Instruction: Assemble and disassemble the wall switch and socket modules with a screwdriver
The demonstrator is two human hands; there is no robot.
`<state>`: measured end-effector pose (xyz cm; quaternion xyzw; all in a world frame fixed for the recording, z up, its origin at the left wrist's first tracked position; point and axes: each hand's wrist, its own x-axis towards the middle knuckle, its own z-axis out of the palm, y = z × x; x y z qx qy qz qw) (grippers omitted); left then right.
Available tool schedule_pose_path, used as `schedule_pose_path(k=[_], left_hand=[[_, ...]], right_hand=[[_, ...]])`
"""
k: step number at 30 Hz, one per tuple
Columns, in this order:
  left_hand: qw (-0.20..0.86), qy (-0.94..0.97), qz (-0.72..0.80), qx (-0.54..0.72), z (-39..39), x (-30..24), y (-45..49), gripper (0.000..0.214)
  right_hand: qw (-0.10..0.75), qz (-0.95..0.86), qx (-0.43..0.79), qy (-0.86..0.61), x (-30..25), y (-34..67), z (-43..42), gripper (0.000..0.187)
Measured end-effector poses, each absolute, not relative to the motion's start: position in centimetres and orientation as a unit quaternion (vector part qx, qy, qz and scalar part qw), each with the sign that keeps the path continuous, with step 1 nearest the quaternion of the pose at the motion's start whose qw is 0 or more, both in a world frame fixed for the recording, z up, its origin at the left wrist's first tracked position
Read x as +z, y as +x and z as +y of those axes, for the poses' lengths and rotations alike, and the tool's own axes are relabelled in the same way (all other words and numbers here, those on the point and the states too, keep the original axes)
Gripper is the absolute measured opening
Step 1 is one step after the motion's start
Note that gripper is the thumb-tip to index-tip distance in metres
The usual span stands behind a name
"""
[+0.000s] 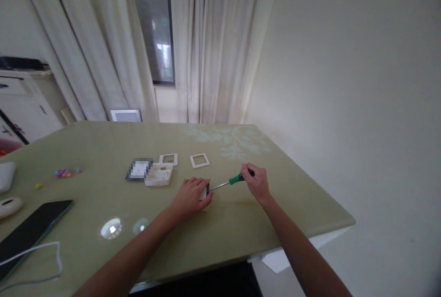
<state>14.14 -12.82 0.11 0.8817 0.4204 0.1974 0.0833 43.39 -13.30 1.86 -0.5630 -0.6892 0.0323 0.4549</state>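
My left hand [190, 197] is closed around a small white block with a dark side [207, 189], steadying it at the table. Most of the block is hidden under the fingers, so its exact kind is unclear. In my right hand [257, 182] is a screwdriver [236, 179] with a green and black handle. Its metal shaft points left, and the tip meets the dark side of the block or lies very close to it. Beyond my left hand lie a shallow white plastic box [159, 181], a white square frame [200, 165] and another white plate with an opening [176, 159].
The table [241, 228] has a greenish top. A blurred-out dark packet [139, 170] touches the white box. Leftward are colourful small pieces [65, 173], a black tablet-like slab [34, 223], a white cable [58, 255] and a white mouse-like object [10, 207]. A wall [361, 104] borders the right.
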Motion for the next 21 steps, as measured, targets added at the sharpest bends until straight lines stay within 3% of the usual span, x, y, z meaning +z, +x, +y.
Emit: schedule_pose_path(k=[7, 21], left_hand=[[0.073, 0.867, 0.435, 0.230, -12.4, -0.7, 14.2, 0.037], [0.060, 0.855, 0.397, 0.327, -12.6, -0.3, 13.4, 0.025]], right_hand=[[0.516, -0.646, 0.074, -0.557, -2.2, 43.6, -14.0, 0.028], [0.607, -0.516, 0.117, -0.593, -1.9, 45.6, -13.6, 0.035]])
